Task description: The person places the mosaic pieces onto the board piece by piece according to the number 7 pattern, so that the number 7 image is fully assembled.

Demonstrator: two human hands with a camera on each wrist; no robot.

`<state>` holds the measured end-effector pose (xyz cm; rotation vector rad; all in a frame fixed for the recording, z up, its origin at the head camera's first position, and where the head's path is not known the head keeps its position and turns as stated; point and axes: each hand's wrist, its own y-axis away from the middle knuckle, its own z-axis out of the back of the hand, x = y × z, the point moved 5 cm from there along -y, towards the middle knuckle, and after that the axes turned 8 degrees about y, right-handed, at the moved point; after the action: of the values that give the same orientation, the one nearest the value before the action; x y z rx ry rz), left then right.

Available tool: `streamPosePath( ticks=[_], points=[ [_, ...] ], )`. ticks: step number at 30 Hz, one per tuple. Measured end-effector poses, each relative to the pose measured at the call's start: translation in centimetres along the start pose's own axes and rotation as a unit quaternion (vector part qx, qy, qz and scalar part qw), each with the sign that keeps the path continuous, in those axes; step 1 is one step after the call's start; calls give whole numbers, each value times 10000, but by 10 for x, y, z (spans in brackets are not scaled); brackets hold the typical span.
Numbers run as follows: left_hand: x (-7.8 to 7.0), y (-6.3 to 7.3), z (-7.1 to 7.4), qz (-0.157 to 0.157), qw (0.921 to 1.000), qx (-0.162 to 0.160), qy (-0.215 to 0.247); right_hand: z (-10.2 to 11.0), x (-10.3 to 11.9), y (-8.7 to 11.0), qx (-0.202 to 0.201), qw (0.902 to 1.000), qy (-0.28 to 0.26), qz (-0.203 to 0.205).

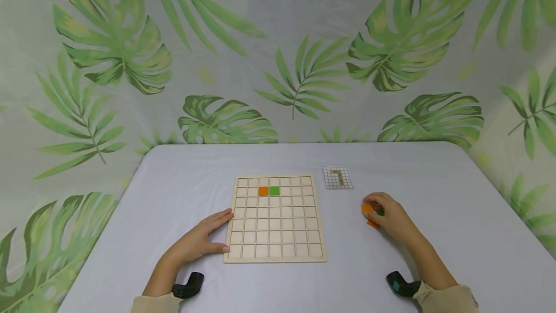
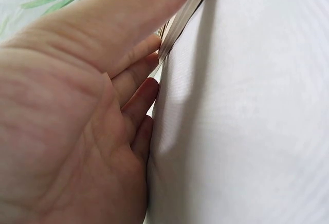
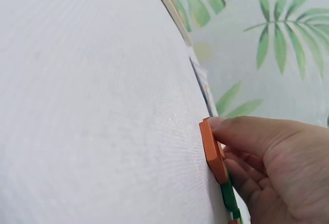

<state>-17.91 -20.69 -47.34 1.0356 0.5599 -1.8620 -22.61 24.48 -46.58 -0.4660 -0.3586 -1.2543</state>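
A light wooden grid board (image 1: 319, 235) lies on the white table. One orange tile (image 1: 263, 191) and one green tile (image 1: 274, 191) sit side by side in its upper rows. Against the board's left edge rests my left hand (image 1: 195, 241), its thumb and fingers spread along the side. To the right of the board, my right hand (image 1: 393, 219) pinches an orange square tile (image 1: 367, 207) between thumb and fingers. Another orange tile (image 1: 372, 224) and a green tile (image 1: 381, 212) show under and beside that hand; the fingers partly hide them.
A small pattern card (image 1: 338, 177), printed with a grid and a few coloured squares, lies beyond the board's upper right corner. Behind the table's far edge hangs a leaf-print cloth (image 1: 304, 124). Black wrist bands (image 1: 188, 286) are on both arms.
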Motion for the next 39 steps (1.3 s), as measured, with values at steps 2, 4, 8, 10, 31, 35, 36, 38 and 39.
streamPosePath(
  ticks=[2, 4, 8, 10, 31, 35, 36, 38, 39],
  points=[
    [0, 0, 0, 1, 10000, 7, -2, 0, -1, -2, 11, 10000, 51, -51],
    [0, 0, 0, 3, 10000, 11, -2, 0, -1, -3, 41, 9999, 106, -91],
    [0, 0, 0, -14, 10000, 6, -31, 0, 1, -6, 60, 9997, 187, -125],
    [0, 0, 0, -35, 10000, 10, -48, 1, 3, -7, 57, 9997, 205, -111],
    [1, 1, 1, 11, 10000, -33, 3, 9, 92, -64, -690, 9896, -374, 1207],
    [1, 1, 1, -30, 10000, 0, -13, 1, 111, -79, -675, 9863, -647, 1362],
    [1, 1, 1, -41, 10000, 4, -17, -2, 115, -82, -644, 9858, -710, 1376],
    [0, 1, 1, -54, 10000, 4, -15, -10, 123, -88, -575, 9852, -817, 1391],
    [0, 1, 1, -58, 10000, -5, -15, -14, 126, -91, -515, 9853, -860, 1382]
  ],
)
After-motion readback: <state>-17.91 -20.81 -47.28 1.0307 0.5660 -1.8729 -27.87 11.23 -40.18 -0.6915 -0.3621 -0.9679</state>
